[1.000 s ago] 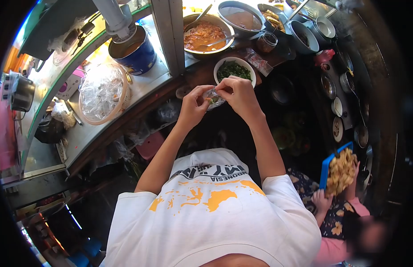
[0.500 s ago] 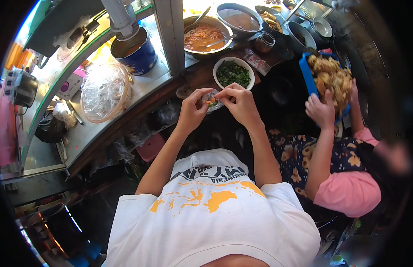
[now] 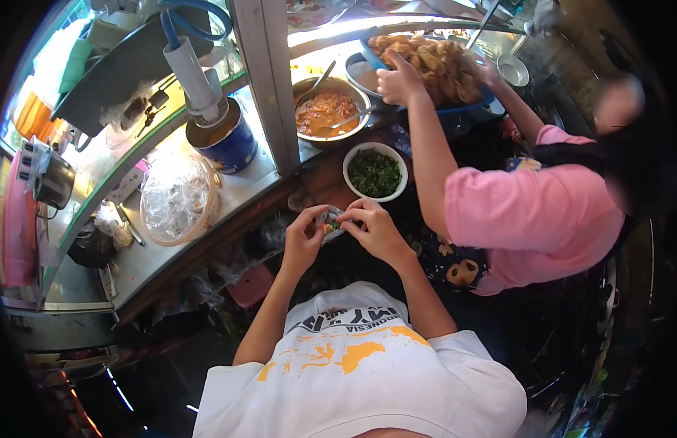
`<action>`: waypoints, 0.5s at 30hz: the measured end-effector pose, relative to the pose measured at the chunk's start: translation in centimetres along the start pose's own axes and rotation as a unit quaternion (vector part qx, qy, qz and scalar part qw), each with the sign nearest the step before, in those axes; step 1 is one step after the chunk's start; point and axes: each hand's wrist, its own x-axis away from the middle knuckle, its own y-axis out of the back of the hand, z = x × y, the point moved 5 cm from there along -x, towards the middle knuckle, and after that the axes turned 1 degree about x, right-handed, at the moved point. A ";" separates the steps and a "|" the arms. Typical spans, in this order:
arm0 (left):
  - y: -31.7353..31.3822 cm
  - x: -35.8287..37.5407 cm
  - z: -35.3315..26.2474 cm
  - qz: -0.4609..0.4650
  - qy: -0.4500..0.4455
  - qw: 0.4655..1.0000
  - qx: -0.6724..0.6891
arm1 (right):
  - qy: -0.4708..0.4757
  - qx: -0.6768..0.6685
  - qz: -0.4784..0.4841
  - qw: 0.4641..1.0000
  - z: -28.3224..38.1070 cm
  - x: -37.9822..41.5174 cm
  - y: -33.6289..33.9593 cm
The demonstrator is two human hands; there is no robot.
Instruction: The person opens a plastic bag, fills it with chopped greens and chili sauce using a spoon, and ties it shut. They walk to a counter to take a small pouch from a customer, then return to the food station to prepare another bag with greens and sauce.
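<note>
Between my two hands is a small clear plastic bag [image 3: 329,220] with bits of orange and green food inside. My left hand [image 3: 303,235] pinches one side of its edge. On the other side, the thumb and fingers of my right hand [image 3: 373,228] grip the plastic. Just beyond my hands stands a white bowl [image 3: 350,191] of chopped green leaves [image 3: 375,174]. Behind that is a metal pan [image 3: 362,125] of reddish-orange sauce with spoons in it.
At right, a co-worker in a pink sleeve [image 3: 513,212] holds a blue tray [image 3: 455,111] heaped with fried food [image 3: 430,69] over the counter. A basket [image 3: 179,239] of plastic bags and a blue can [image 3: 238,146] stand on the left counter [image 3: 269,162]. A post [image 3: 262,80] rises between.
The co-worker has leaned in and carried the tray of fried food leftward, up over the pots. My hands still hold the small bag, a little lower in view.
</note>
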 end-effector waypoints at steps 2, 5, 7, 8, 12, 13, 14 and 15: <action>0.2 0.1 0.1 -0.005 0.007 1.000 -0.002 | -0.013 -0.017 0.013 1.000 -0.6 -0.2 -0.3; 0.4 -0.1 0.3 -0.008 0.021 1.000 0.005 | -0.007 -0.012 0.019 1.000 -0.7 -0.6 -0.4; 0.5 -0.3 0.0 -0.011 0.020 1.000 0.008 | 0.002 -0.011 0.025 1.000 -0.7 -0.8 -0.4; 0.4 -0.4 -0.1 -0.012 0.019 1.000 0.010 | 0.007 -0.010 0.027 1.000 -0.7 -0.9 -0.4; 0.1 -0.8 0.1 -0.016 0.018 0.999 0.027 | -0.012 -0.038 0.000 0.999 -1.6 -1.1 0.1; 0.2 -0.9 0.2 -0.019 0.019 0.999 0.026 | -0.050 -0.059 -0.012 0.997 -1.7 -1.1 0.7; 0.2 -1.0 0.3 -0.021 0.021 0.999 0.025 | -0.089 -0.080 -0.023 0.993 -1.9 -1.1 1.1; 0.3 -1.0 0.4 -0.023 0.026 0.999 0.022 | -0.075 -0.072 -0.071 0.992 -1.9 -1.1 2.2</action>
